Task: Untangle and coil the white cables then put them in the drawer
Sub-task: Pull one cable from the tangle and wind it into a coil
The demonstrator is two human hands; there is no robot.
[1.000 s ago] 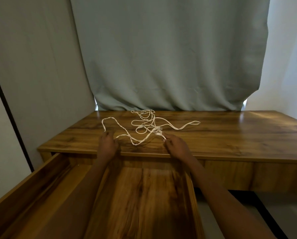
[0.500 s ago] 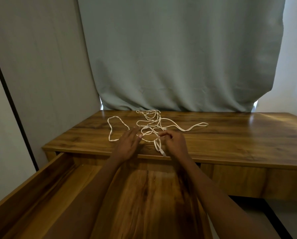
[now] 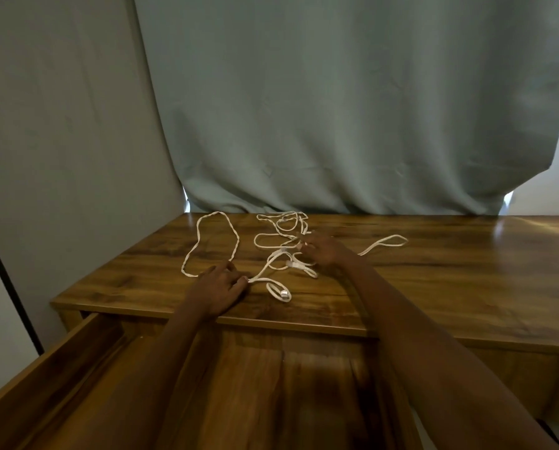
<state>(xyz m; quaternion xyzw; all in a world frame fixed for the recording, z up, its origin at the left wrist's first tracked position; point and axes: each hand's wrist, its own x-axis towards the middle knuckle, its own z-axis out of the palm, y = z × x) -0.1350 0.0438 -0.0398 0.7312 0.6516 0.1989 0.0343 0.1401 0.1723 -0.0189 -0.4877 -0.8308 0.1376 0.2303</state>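
A: What sort of room is it?

B: A dim one. A wooden desk [image 3: 434, 287] stands against a grey-green curtain [image 3: 336, 108], with a pale wall [image 3: 60, 125] running along the desk's left side.

A: And the cables?

B: The white cables [image 3: 273, 241] lie in a loose tangle on the desk top, toward its back left part. 1 long loop [image 3: 213, 245] stretches toward the desk's back left corner, another loop [image 3: 388, 241] trails out to the right of the tangle, and a small curl with a plug [image 3: 283, 293] on it sits nearest the desk's front edge.

A: What are the hands doing?

B: The left hand [image 3: 219, 287] lies on the desk near its front edge, fingers partly bent, with the fingertips pinching a strand where the long loop meets the tangle. The right hand [image 3: 325, 251] is in the tangle itself, fingers curled, and strands pass under it. I cannot tell whether it has a real hold on any strand or only rests on them.

A: Anything closer than the desk top?

B: The drawer [image 3: 77, 368] is pulled out from the desk's front, open, its wooden floor visible beneath both forearms. No cable is in it.
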